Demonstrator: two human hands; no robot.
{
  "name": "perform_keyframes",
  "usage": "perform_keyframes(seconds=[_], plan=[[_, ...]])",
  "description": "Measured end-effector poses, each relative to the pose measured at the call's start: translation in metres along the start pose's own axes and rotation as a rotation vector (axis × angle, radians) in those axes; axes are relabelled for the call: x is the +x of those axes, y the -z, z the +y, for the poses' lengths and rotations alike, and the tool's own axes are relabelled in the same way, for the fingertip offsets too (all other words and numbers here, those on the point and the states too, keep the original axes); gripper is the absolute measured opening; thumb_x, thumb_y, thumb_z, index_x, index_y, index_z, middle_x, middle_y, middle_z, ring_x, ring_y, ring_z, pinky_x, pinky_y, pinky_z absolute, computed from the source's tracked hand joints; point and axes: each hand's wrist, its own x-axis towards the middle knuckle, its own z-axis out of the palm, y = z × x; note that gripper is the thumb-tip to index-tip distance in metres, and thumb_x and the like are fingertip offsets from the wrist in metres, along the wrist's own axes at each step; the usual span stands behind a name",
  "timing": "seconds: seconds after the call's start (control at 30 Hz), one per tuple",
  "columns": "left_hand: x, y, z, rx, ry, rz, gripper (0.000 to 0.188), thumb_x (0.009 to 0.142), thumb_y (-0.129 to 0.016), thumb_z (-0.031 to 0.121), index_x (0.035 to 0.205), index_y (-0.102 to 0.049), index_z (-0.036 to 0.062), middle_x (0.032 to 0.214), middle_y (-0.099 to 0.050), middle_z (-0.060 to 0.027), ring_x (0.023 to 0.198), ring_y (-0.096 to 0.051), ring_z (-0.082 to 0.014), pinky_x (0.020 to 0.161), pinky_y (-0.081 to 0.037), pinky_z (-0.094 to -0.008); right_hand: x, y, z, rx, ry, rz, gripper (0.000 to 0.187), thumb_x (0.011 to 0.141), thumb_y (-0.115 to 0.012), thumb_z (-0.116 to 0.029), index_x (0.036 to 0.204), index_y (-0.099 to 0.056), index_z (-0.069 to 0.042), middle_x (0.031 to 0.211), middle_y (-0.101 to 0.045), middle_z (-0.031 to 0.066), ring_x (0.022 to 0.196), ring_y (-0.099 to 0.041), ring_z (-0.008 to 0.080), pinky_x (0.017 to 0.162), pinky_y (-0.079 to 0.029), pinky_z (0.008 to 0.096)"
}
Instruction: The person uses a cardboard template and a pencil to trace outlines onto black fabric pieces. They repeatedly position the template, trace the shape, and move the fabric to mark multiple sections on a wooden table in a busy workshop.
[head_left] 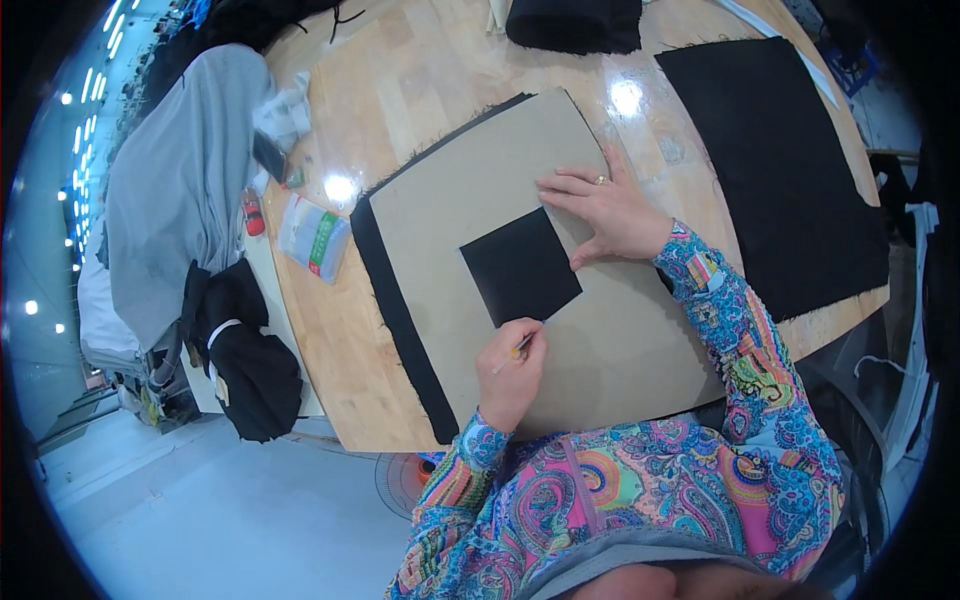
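Observation:
A large beige card pattern lies over black fabric, whose frayed edge shows along its left and top. In the middle of the card is a black square, which looks like a cut-out with the fabric showing through. My left hand is closed around a slim pencil at the square's near edge; the pencil's tip is hidden by the fingers. My right hand, wearing a ring, presses on the card to the right of the square, its fingers spread and thumb close to the square's edge.
Another black fabric piece lies at the table's right. A folded black bundle sits at the far edge. To the left are a plastic packet, a small red object, grey cloth and a black garment.

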Motion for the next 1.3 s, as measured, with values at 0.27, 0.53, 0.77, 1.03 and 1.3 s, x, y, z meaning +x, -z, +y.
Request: perform_keyframes(seconds=[0.27, 0.53, 0.77, 1.03, 1.3], plan=[[-0.001, 0.003, 0.000, 0.007, 0.001, 0.002, 0.007, 0.082, -0.063, 0.002, 0.089, -0.064, 0.0007, 0.084, -0.066, -0.0120, 0.073, -0.066, -0.0215, 0.066, -0.052, -0.0300, 0.000, 0.001, -0.001, -0.011, -0.007, -0.008, 0.088, 0.057, -0.084, -0.037, 0.133, -0.050, -0.009, 0.141, -0.045, 0.0017, 0.134, -0.036, 0.0222, 0.113, 0.003, 0.0599], [0.009, 0.003, 0.001, -0.054, -0.002, 0.014, 0.006, 0.085, -0.064, 0.000, 0.091, -0.065, -0.0008, 0.084, -0.066, -0.0054, 0.073, -0.061, -0.0095, 0.067, -0.050, -0.0234, 0.001, -0.001, 0.000, 0.006, -0.004, -0.016, 0.090, 0.056, -0.084, -0.038, 0.134, -0.050, -0.008, 0.142, -0.044, 0.0017, 0.134, -0.035, 0.0221, 0.113, 0.004, 0.0593], [0.097, -0.017, 0.003, -0.233, -0.009, 0.118, 0.008, 0.086, -0.064, 0.006, 0.090, -0.063, -0.0011, 0.078, -0.065, -0.0079, 0.067, -0.063, -0.0121, 0.060, -0.050, -0.0258, -0.001, 0.006, 0.002, -0.049, 0.031, -0.067, 0.102, 0.052, -0.084, -0.046, 0.138, -0.044, -0.009, 0.145, -0.041, 0.0031, 0.136, -0.033, 0.0230, 0.111, 0.004, 0.0605], [0.119, -0.036, -0.001, -0.101, -0.096, 0.152, 0.011, 0.087, -0.064, 0.010, 0.088, -0.065, -0.0015, 0.072, -0.066, -0.0080, 0.064, -0.063, -0.0121, 0.059, -0.049, -0.0261, -0.001, 0.008, 0.002, -0.069, 0.013, -0.160, 0.107, 0.052, -0.086, -0.046, 0.140, -0.039, -0.007, 0.147, -0.035, 0.0042, 0.140, -0.025, 0.0229, 0.108, -0.005, 0.0692], [0.118, -0.035, 0.002, -0.068, -0.101, 0.148, 0.011, 0.086, -0.064, 0.010, 0.089, -0.065, -0.0008, 0.073, -0.066, -0.0085, 0.064, -0.063, -0.0132, 0.059, -0.049, -0.0262, 0.000, 0.009, 0.000, -0.065, 0.011, -0.168, 0.101, 0.058, -0.083, -0.044, 0.141, -0.038, -0.007, 0.148, -0.033, 0.0038, 0.140, -0.024, 0.0229, 0.108, -0.006, 0.0696]])
